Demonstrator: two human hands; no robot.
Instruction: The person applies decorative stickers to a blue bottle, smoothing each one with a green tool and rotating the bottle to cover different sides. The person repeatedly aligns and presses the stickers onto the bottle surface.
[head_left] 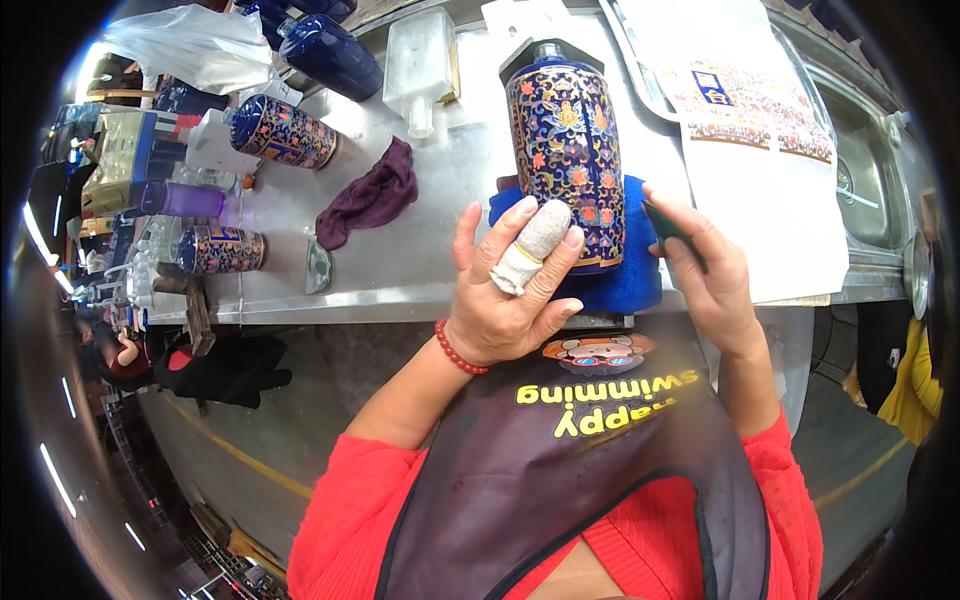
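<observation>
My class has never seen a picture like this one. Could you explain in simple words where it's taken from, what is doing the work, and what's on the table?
There is no machine here: a person works with two bare hands. A wide fisheye camera on the head looks down, so straight edges bend and the rim is dark. Picture left is the person's left.

The left hand, one finger wrapped in pale cloth, is spread at the lower part of a large patterned bottle. The right hand holds a dark green piece.

The bottle lies on the metal table, its lower end over a blue cloth. To the left lies a crumpled purple cloth; to the right, a printed white sheet.
</observation>
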